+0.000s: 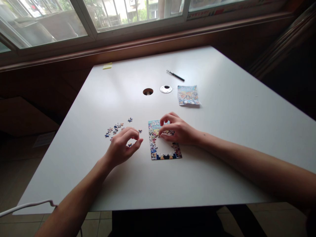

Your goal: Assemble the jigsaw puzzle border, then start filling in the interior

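Note:
A jigsaw puzzle (pixel 153 154) lies flat on the white table, its picture frame filled in around a bare white middle. Over its upper right part is my right hand (pixel 176 128), thumb and index finger pinched at a small puzzle piece (pixel 159 134) near the inner edge; the hand hides part of the puzzle. To the left, my left hand (pixel 124 144) hovers by the loose puzzle pieces (pixel 118 126), fingers curled, thumb and index tips slightly apart with nothing visible between them. Another loose piece (pixel 130 119) lies beyond that hand. Some pieces are partly hidden behind it.
A crinkled picture sheet or packet (pixel 188 95) and a black pen (pixel 175 75) lie farther back. Beside a round cable hole (pixel 148 92) sits a metal ring cover (pixel 166 89). A yellow sticky note (pixel 107 66) is at the far edge; a white cable (pixel 29 204) crosses the near left corner.

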The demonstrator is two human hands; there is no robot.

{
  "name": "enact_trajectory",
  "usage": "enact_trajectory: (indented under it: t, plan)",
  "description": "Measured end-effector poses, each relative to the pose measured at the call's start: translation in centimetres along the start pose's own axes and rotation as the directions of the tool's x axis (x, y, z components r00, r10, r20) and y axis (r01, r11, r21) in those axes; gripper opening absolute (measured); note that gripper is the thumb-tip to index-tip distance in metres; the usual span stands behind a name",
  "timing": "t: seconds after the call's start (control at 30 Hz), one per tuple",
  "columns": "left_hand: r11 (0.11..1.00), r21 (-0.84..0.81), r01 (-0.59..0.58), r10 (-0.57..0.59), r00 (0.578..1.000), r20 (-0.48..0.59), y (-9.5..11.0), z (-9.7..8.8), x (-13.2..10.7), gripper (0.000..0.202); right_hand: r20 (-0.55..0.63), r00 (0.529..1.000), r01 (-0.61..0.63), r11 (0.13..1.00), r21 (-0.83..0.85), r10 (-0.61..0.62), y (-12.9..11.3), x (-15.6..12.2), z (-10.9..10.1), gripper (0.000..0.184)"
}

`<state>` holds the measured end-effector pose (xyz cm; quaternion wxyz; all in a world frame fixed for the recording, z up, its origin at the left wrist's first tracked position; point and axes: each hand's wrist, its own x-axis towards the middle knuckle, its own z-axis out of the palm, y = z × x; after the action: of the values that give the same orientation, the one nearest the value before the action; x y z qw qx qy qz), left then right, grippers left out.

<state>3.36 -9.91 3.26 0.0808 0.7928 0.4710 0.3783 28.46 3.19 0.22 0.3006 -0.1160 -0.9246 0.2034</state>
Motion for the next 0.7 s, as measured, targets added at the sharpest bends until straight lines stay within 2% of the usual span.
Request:
enact_trajectory:
  t: [0.23,0.7]
  plan:
    - [1.0,-0.009,-0.003,0.003,1.0,0.003,-0.11,0.03,-0.04,0.012,0.028,0.999,0.039,0.999,0.011,-0.039,-0.08,-0.09,-0.07,0.009]
    - [1.0,-0.011,0.006,-0.005,1.0,0.014,-0.12,-0.04,-0.11,0.012,0.061,0.998,0.029,1.0,-0.007,-0.029,-0.19,-0.09,-0.09,0.01]
